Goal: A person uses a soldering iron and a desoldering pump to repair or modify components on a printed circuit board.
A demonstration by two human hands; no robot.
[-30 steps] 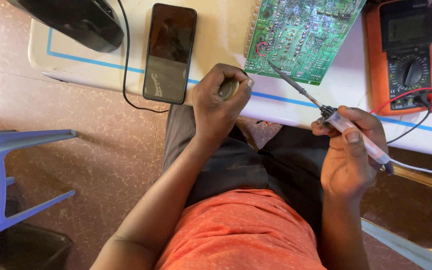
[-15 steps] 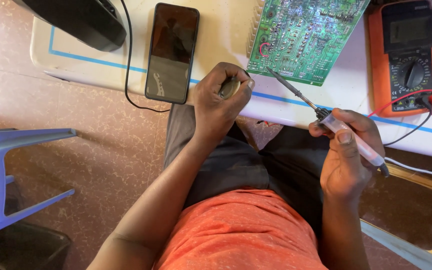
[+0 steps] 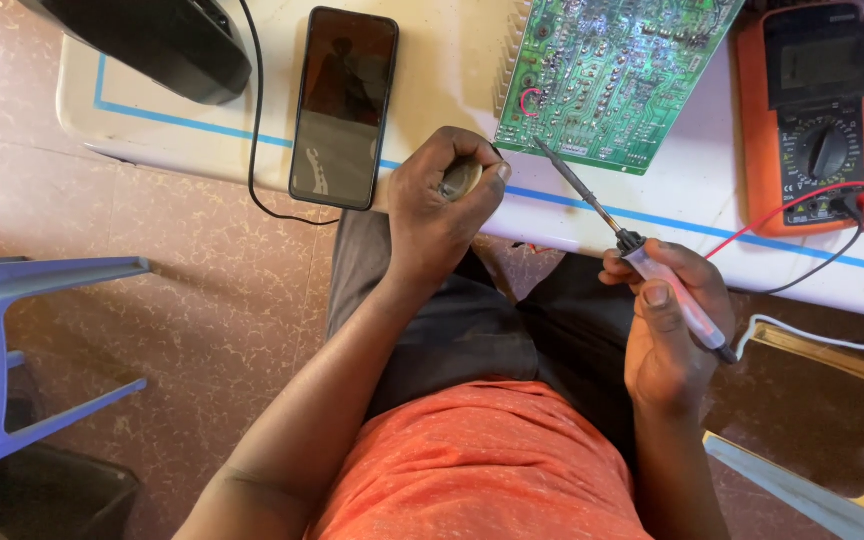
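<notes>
Seen from above, seated at the near edge of a white table [image 3: 472,70] marked with a blue line. Right hand [image 3: 674,325] wrapped snugly around the pale handle of a soldering iron [image 3: 632,243], thumb pressed along the top, dark shaft angled up and left so that the tip sits at the near edge of a green circuit board [image 3: 612,70], touching it or just short of it; cannot tell which. White cord running from the handle's back end off to the right. Left hand [image 3: 442,205] curled closed around a small greyish rounded thing [image 3: 460,180], mostly hidden by the fingers, held just at the table's near edge, left of the iron's tip and close to the board's near left corner. Board lying flat, tilted askew, near the middle of the table. Black phone [image 3: 344,105] face up left of the board, its lower end overhanging the near edge. Orange meter [image 3: 812,110] toward the right side, red and black leads looping off its lower right corner. Dark rounded object [image 3: 152,40] at the far left corner, black cable trailing down over the edge. Blue plastic chair [image 3: 32,350] on the tiled floor to the left.
</notes>
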